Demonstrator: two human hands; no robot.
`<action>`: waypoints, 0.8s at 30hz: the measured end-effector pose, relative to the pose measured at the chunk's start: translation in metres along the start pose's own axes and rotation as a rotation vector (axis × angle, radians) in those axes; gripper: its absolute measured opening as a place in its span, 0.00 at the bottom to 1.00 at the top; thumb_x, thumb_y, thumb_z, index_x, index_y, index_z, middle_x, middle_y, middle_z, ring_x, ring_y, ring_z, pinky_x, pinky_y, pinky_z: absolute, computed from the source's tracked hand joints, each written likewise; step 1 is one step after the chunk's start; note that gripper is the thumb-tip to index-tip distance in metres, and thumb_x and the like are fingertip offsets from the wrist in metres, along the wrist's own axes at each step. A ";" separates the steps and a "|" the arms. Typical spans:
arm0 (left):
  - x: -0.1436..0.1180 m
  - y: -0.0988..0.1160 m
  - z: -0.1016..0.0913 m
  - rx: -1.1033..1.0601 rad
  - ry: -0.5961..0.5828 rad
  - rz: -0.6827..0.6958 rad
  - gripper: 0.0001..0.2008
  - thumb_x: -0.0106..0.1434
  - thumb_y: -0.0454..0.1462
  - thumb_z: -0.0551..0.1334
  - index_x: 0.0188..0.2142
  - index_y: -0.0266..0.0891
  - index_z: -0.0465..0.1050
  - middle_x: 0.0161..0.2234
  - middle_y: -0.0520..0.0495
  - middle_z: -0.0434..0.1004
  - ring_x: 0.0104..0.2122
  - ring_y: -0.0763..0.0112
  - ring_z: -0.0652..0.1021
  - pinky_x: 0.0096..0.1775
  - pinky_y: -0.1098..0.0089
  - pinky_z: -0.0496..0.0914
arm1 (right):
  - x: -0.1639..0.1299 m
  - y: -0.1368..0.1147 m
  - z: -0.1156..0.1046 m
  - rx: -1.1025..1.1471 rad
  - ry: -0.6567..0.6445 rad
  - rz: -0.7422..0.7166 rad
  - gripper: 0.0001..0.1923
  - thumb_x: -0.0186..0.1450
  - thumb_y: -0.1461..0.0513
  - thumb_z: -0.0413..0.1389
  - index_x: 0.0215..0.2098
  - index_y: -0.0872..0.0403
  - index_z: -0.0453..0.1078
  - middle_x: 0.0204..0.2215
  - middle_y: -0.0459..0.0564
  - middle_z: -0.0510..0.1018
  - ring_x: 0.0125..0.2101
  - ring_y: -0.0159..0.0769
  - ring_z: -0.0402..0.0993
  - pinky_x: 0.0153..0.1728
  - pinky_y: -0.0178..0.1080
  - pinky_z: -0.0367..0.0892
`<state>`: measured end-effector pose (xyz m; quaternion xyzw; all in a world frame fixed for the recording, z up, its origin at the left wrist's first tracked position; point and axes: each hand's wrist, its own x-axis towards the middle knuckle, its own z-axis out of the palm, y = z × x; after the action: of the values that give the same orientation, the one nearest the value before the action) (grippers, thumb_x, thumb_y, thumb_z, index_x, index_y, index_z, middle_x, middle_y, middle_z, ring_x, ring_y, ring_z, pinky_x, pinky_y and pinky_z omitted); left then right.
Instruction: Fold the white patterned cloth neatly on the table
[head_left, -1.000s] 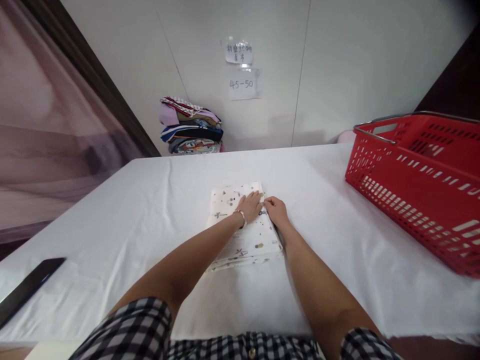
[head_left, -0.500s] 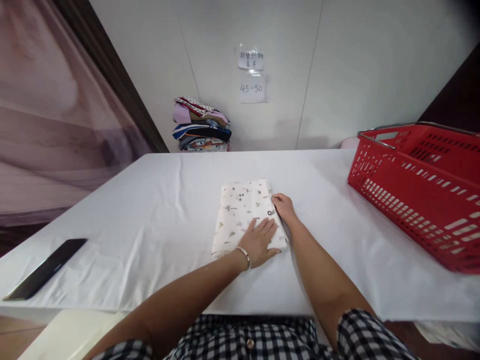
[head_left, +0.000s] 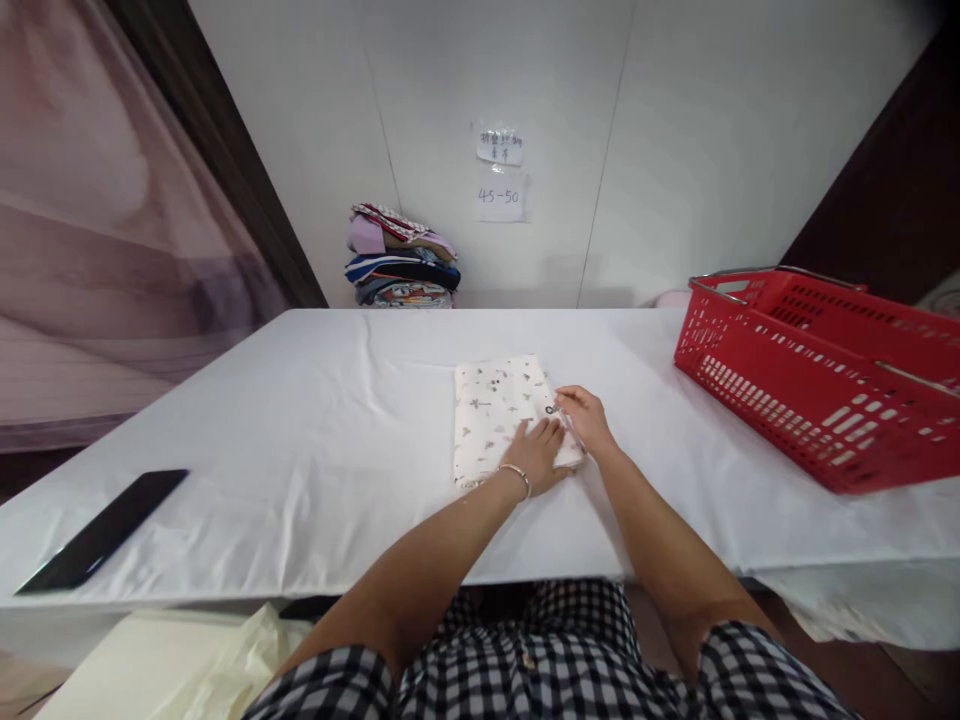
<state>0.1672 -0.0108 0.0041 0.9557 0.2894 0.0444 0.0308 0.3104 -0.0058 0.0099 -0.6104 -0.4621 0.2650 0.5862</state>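
Since half a second ago our left hand [head_left: 538, 455] stays flat on the folded white printed cloth [head_left: 495, 410] | right hand [head_left: 589, 420] fingers pinch its right edge | cloth mid-counter [head_left: 300, 420], folded compact | edges seemingly left to square | red plastic basket [head_left: 810, 390] well apart

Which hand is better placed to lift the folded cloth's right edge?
Probably the right hand: it already touches the right edge of the folded white printed cloth, while the left hand lies flat on top.
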 end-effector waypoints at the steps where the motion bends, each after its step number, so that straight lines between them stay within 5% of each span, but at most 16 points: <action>1: 0.000 0.001 -0.001 -0.009 0.002 0.002 0.36 0.60 0.55 0.47 0.62 0.38 0.50 0.63 0.42 0.51 0.62 0.57 0.51 0.60 0.49 0.45 | -0.011 -0.004 0.000 -0.027 -0.050 -0.051 0.14 0.56 0.55 0.53 0.35 0.54 0.71 0.30 0.48 0.76 0.33 0.35 0.71 0.37 0.38 0.66; 8: -0.007 0.009 -0.003 0.007 0.019 -0.004 0.26 0.62 0.48 0.51 0.56 0.39 0.62 0.55 0.41 0.66 0.58 0.58 0.58 0.60 0.51 0.44 | -0.056 -0.004 -0.002 -0.319 -0.264 -0.466 0.11 0.62 0.61 0.48 0.38 0.51 0.71 0.39 0.50 0.75 0.42 0.37 0.69 0.47 0.43 0.64; 18: -0.074 -0.007 -0.003 -0.025 0.220 0.056 0.23 0.63 0.41 0.53 0.57 0.38 0.58 0.58 0.42 0.62 0.58 0.64 0.61 0.58 0.59 0.54 | -0.079 0.000 -0.013 -0.569 -0.323 -0.632 0.14 0.65 0.59 0.47 0.44 0.50 0.71 0.45 0.52 0.75 0.47 0.40 0.68 0.50 0.48 0.62; 24: -0.122 -0.045 -0.010 -0.081 0.264 -0.125 0.22 0.61 0.34 0.53 0.56 0.43 0.61 0.57 0.46 0.63 0.58 0.65 0.62 0.58 0.57 0.56 | -0.090 0.002 -0.022 -0.709 -0.302 -0.607 0.15 0.65 0.58 0.47 0.47 0.49 0.69 0.49 0.52 0.72 0.52 0.43 0.64 0.52 0.50 0.58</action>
<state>0.0403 -0.0412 0.0022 0.9196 0.3479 0.1794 0.0337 0.2910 -0.0942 -0.0083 -0.5651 -0.7607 -0.0061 0.3195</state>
